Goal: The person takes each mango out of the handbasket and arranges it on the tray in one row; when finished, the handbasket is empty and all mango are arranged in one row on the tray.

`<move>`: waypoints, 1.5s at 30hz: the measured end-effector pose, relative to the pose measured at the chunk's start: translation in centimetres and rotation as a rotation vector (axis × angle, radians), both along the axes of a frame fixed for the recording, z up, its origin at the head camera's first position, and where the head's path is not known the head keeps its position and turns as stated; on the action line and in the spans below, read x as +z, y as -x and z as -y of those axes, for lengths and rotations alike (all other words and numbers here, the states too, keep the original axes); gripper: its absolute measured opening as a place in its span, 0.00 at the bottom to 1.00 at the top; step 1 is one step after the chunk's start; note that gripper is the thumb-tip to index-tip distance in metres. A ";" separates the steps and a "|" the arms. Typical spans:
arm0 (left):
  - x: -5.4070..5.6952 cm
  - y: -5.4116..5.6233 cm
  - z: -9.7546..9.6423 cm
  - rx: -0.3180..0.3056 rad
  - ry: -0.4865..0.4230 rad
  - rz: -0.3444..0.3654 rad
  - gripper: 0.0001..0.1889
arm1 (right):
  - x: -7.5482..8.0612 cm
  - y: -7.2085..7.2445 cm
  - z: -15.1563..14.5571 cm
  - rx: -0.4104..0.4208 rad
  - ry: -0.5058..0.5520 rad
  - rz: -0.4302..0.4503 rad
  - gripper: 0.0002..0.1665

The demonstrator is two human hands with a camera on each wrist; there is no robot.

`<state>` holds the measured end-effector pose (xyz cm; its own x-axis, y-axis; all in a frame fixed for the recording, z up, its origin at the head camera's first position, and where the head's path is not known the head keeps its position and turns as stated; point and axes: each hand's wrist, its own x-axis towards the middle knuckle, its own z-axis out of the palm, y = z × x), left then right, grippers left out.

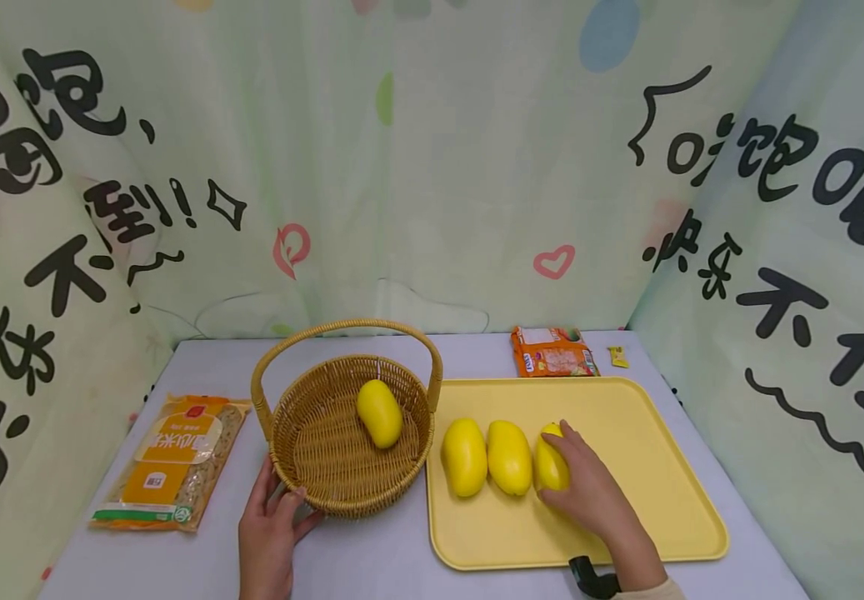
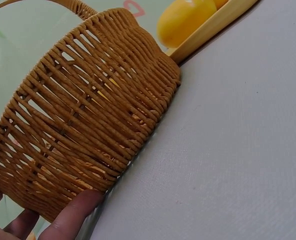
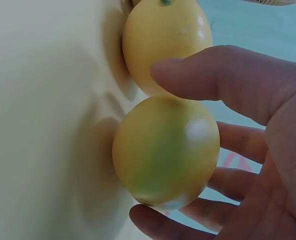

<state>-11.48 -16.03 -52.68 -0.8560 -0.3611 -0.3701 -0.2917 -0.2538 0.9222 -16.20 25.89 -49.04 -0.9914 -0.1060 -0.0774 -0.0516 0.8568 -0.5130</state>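
My right hand (image 1: pixel 589 483) curls round a yellow mango (image 1: pixel 551 465) on the yellow tray (image 1: pixel 649 483). In the right wrist view that mango (image 3: pixel 165 155) has a greenish patch, with the thumb on one side and fingers behind it. Two more mangoes, a middle one (image 1: pixel 510 458) and a left one (image 1: pixel 465 458), lie beside it in a row. My left hand (image 1: pixel 270 529) holds the near left side of a woven basket (image 1: pixel 349 504), its thumb (image 2: pixel 75 215) low on the wicker in the left wrist view. One mango (image 1: pixel 380 414) lies inside the basket, towards its right side.
A bag of grain (image 1: pixel 169 462) with an orange label lies left of the basket. Behind the tray are an orange snack packet (image 1: pixel 554 352) and a small yellow sachet (image 1: pixel 618 357). The basket's tall handle (image 1: pixel 349 325) arches over it. A printed curtain (image 1: pixel 461 183) surrounds the white table (image 1: pixel 372 558).
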 end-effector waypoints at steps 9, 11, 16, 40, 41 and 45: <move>-0.1 0.0 0.0 0.005 -0.008 -0.003 0.42 | 0.4 -0.5 -0.1 0.002 0.003 -0.015 0.50; 0.0 0.0 0.0 0.007 -0.008 0.002 0.42 | 0.5 -0.6 -0.1 0.002 0.001 -0.019 0.50; -0.1 0.1 0.0 0.010 -0.004 0.015 0.42 | 0.9 -1.1 -0.1 -0.003 -0.002 -0.038 0.49; 0.0 -0.2 0.1 -0.003 -0.011 -0.017 0.43 | 1.7 -5.7 3.0 -0.064 0.198 -0.413 0.27; 0.0 -0.2 0.1 -0.001 -0.012 -0.016 0.43 | 1.6 -5.8 3.1 -0.064 0.212 -0.412 0.26; 0.0 0.0 0.0 0.005 -0.007 -0.007 0.42 | 1.3 -6.0 3.6 -0.046 0.256 -0.413 0.23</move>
